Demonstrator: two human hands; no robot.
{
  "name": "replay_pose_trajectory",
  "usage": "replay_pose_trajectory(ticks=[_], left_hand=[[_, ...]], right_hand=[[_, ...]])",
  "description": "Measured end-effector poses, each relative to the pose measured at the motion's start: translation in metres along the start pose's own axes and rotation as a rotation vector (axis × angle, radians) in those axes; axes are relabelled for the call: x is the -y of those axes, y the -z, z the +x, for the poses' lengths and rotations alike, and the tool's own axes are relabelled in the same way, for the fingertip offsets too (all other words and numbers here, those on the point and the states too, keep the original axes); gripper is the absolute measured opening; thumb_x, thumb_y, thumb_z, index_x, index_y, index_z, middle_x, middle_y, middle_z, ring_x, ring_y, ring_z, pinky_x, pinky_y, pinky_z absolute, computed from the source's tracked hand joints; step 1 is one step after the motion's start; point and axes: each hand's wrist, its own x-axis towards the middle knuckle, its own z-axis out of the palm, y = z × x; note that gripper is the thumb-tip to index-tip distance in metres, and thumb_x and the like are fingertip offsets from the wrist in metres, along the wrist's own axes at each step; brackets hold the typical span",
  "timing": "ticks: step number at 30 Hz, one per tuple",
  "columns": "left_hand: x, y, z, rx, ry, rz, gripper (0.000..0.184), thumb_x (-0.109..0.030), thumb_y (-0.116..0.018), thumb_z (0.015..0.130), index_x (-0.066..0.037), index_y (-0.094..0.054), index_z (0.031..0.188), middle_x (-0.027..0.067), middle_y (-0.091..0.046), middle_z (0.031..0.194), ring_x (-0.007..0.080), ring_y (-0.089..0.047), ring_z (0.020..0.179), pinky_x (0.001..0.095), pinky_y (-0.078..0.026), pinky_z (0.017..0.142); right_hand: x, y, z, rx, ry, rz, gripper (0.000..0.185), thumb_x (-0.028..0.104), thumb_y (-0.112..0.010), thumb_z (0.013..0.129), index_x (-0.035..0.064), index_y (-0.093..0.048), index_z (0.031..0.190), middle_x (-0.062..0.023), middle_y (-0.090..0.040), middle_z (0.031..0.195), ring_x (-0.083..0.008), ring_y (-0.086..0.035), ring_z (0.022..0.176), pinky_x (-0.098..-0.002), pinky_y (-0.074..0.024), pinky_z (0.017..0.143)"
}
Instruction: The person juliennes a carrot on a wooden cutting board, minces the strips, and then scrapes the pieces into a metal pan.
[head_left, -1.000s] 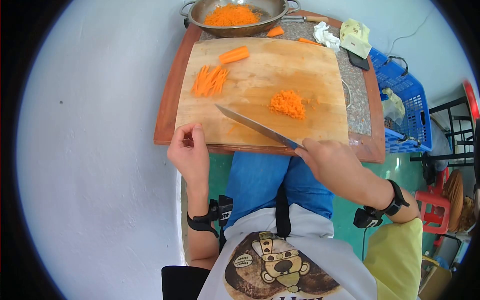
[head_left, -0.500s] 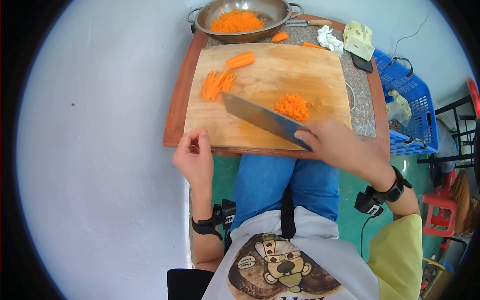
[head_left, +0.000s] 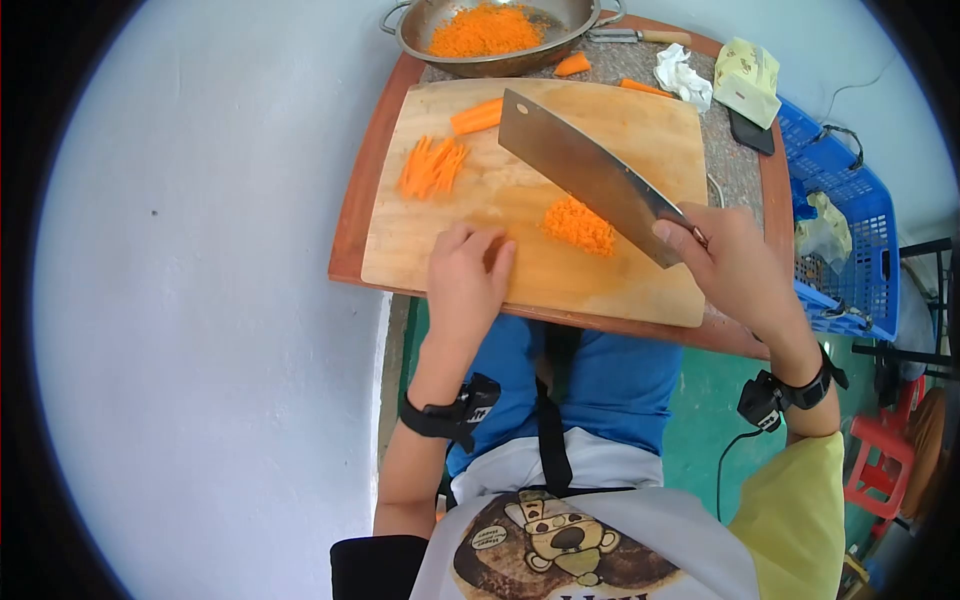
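My right hand (head_left: 738, 268) is closed around the handle of a cleaver (head_left: 590, 170). Its broad blade is raised over the wooden cutting board (head_left: 590, 285) and points to the far left. Just left of the blade's near end sits a small heap of diced carrot (head_left: 580, 226). My left hand (head_left: 468, 268) rests at the board's front edge, fingers bent and thumb apart, with nothing seen in it. Beyond it lies a pile of carrot strips (head_left: 432, 167). A cut carrot piece (head_left: 476, 117) is partly hidden behind the blade tip.
A metal pan (head_left: 480, 68) with chopped carrot stands at the back. Behind the board are carrot ends (head_left: 572, 64), a peeler (head_left: 640, 37), crumpled tissue (head_left: 683, 77), a tissue pack (head_left: 746, 82) and a phone (head_left: 751, 131). A blue basket (head_left: 862, 200) stands right; a wall borders the left.
My right hand has lifted the cleaver away from me and to the right. My left hand has moved from off the board's front left corner to its front edge, nearer the diced carrot.
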Motion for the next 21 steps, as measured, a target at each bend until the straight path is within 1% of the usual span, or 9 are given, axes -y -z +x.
replay_pose_trajectory(ticks=[1, 3, 7, 9, 13, 15, 19, 21], left_hand=[[-0.002, -0.004, 0.001, 0.004, 0.002, 0.004, 0.011, -0.008, -0.066, 0.078, 0.0, -0.066, 0.085, 0.0113, -0.059, 0.076, 0.0247, -0.059, 0.071, 0.0333, -0.047, 0.067], [-0.005, -0.008, 0.004, 0.047, 0.116, -0.073, 0.009, -0.007, -0.066, 0.078, 0.0, -0.065, 0.082, 0.012, -0.058, 0.074, 0.0272, -0.057, 0.071, 0.0342, -0.046, 0.067], [-0.015, -0.001, -0.005, 0.109, 0.063, -0.051, 0.007, -0.006, -0.066, 0.077, 0.0, -0.064, 0.079, 0.012, -0.057, 0.072, 0.0283, -0.056, 0.07, 0.0353, -0.045, 0.065], [-0.017, 0.0, -0.014, 0.085, 0.042, -0.116, 0.006, -0.006, -0.066, 0.076, 0.0, -0.063, 0.078, 0.0113, -0.056, 0.071, 0.0281, -0.055, 0.068, 0.0363, -0.044, 0.062], [-0.016, -0.001, -0.02, 0.065, -0.008, -0.165, 0.005, -0.005, -0.066, 0.076, -0.001, -0.064, 0.077, 0.0109, -0.056, 0.07, 0.0275, -0.054, 0.068, 0.0364, -0.044, 0.062], [-0.017, -0.001, -0.024, 0.035, 0.004, -0.16, 0.005, -0.005, -0.067, 0.075, -0.002, -0.064, 0.076, 0.0107, -0.055, 0.069, 0.0276, -0.053, 0.069, 0.0366, -0.043, 0.062], [-0.017, -0.002, -0.025, 0.008, -0.032, -0.175, 0.005, -0.005, -0.067, 0.074, -0.002, -0.065, 0.077, 0.0105, -0.055, 0.07, 0.0282, -0.053, 0.07, 0.0371, -0.043, 0.063], [-0.017, -0.001, -0.027, 0.012, -0.049, -0.137, 0.006, -0.005, -0.067, 0.074, -0.003, -0.065, 0.079, 0.0099, -0.055, 0.072, 0.0289, -0.053, 0.071, 0.0377, -0.043, 0.064]], right_hand=[[0.001, 0.002, 0.0, 0.003, 0.0, 0.005, 0.026, 0.019, -0.057, 0.089, -0.0053, -0.057, 0.079, -0.0193, -0.048, 0.056, -0.0295, -0.042, 0.048, -0.0358, -0.0356, 0.049], [0.006, 0.005, -0.002, 0.025, -0.049, 0.029, 0.026, 0.018, -0.056, 0.088, -0.0038, -0.055, 0.074, -0.0241, -0.053, 0.062, -0.0425, -0.053, 0.061, -0.0444, -0.0415, 0.055], [0.016, 0.003, -0.012, 0.012, -0.094, 0.014, 0.025, 0.019, -0.056, 0.088, -0.0028, -0.054, 0.074, -0.0236, -0.053, 0.063, -0.0429, -0.053, 0.063, -0.0449, -0.0414, 0.055], [0.019, -0.004, -0.019, -0.018, -0.052, 0.02, 0.025, 0.02, -0.057, 0.088, -0.0011, -0.055, 0.075, -0.023, -0.054, 0.064, -0.0428, -0.054, 0.063, -0.0453, -0.0418, 0.055], [0.037, -0.018, -0.03, 0.025, -0.093, -0.076, 0.024, 0.021, -0.057, 0.088, 0.0006, -0.056, 0.075, -0.0217, -0.056, 0.065, -0.0416, -0.055, 0.064, -0.0457, -0.0436, 0.056], [0.048, -0.028, -0.036, 0.026, -0.134, -0.193, 0.024, 0.023, -0.057, 0.087, 0.0024, -0.056, 0.075, -0.0199, -0.057, 0.064, -0.0399, -0.057, 0.063, -0.046, -0.0455, 0.056], [0.05, -0.039, -0.044, 0.023, -0.144, -0.177, 0.023, 0.023, -0.056, 0.088, 0.0035, -0.057, 0.076, -0.0189, -0.058, 0.064, -0.0393, -0.058, 0.063, -0.0464, -0.0463, 0.057], [0.05, -0.042, -0.047, 0.02, -0.093, -0.218, 0.022, 0.023, -0.055, 0.088, 0.0042, -0.056, 0.076, -0.0183, -0.058, 0.065, -0.0382, -0.059, 0.062, -0.0461, -0.0467, 0.056]])
